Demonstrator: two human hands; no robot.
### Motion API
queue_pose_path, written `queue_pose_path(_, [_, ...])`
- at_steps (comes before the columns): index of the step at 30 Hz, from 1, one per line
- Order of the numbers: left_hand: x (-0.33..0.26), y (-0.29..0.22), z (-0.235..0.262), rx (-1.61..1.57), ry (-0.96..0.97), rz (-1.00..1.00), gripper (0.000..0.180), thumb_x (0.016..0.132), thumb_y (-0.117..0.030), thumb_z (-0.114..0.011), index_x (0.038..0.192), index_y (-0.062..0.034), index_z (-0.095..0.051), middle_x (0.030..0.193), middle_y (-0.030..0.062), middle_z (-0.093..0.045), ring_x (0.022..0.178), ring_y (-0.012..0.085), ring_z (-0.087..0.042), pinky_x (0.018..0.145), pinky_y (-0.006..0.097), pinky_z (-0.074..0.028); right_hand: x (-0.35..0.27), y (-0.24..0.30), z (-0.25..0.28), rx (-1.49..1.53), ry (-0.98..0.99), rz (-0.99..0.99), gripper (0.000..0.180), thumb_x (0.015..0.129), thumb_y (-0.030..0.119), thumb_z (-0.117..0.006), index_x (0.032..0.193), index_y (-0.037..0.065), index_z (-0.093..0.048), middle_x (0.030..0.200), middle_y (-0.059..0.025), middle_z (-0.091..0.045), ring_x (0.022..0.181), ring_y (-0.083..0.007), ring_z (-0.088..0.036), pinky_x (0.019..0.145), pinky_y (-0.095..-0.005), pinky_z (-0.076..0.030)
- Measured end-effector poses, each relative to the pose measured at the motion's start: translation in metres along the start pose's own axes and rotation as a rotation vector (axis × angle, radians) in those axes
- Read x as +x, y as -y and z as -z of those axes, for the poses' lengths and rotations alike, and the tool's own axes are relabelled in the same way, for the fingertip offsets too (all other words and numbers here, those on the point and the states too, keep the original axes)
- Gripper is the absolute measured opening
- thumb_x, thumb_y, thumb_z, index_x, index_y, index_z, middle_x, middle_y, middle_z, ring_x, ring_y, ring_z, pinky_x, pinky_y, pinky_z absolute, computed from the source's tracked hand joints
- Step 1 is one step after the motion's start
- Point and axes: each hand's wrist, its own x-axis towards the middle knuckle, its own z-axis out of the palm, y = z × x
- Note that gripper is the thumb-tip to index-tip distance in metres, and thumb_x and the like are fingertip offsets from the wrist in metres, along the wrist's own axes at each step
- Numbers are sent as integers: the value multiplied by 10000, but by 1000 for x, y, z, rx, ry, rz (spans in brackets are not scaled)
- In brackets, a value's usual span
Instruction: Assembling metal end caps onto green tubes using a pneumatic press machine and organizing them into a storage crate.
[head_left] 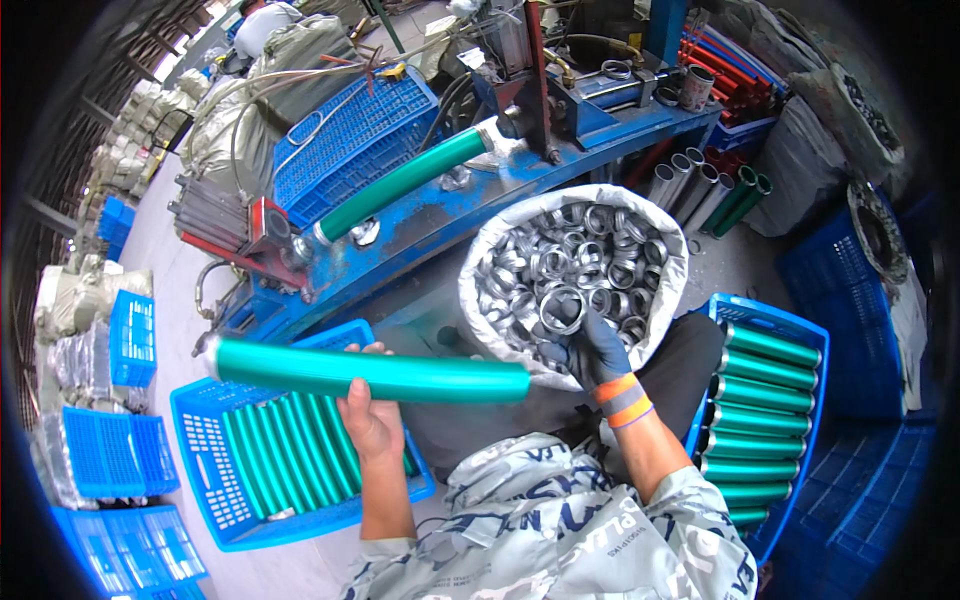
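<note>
My bare left hand (370,412) is wrapped round a long green metal tube (450,380), held level in front of me. A silvery ring sits on its left end; the right end shows no ring. My right hand (598,352), in a dark glove with an orange band at the wrist, pinches a shiny metal ring (562,310) above the near rim of a white sack (675,275). Several loose metal rings (600,255) fill this sack. Another green tube (405,185) lies clamped between the ends of the blue machine bench (430,215) beyond.
Green tubes lie in a blue crate (205,490) at my left and another blue crate (815,390) at my right. Silver and green tubes (690,185) stand on the floor behind the sack. Stacked blue crates (120,450) line the far left. A person (262,28) is in the background.
</note>
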Motion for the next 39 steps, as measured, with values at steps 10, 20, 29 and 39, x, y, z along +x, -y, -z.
queue_pose_path(10, [-15,18,-14,-263,-61,120,513,1143,-422,-713,1513,-72,-657,1525,170,-714,1409,304,-704,1121,502,-652,-1,7,-29,-158,65,122,611,955,72,-868,1513,29,-622,1431,-113,-726,1280,-239,-754,1060,-466,-676])
queue_pose_path(20, [-16,19,-4,-173,-105,105,462,1109,-366,-768,1465,-82,-693,1484,158,-736,1316,297,-752,1082,485,-668,1,11,-55,-406,136,154,1001,900,30,-890,1749,-45,-365,1584,-172,-617,1375,-226,-676,1207,-384,-527])
queue_pose_path(29, [-15,29,12,-151,-137,121,454,1088,-331,-797,1490,-163,-669,1509,170,-715,1349,304,-733,1058,502,-674,0,7,-66,-624,96,65,818,923,40,-865,1668,-48,-537,1571,-141,-672,1366,-225,-690,1182,-382,-545])
queue_pose_path(39, [12,34,54,-288,-254,177,547,1102,-489,-765,1477,-102,-668,1505,126,-711,1415,298,-672,1212,505,-552,86,4,-68,-666,215,-32,649,1033,45,-793,1638,-53,-580,1412,-108,-754,1211,-158,-741,1076,-306,-576])
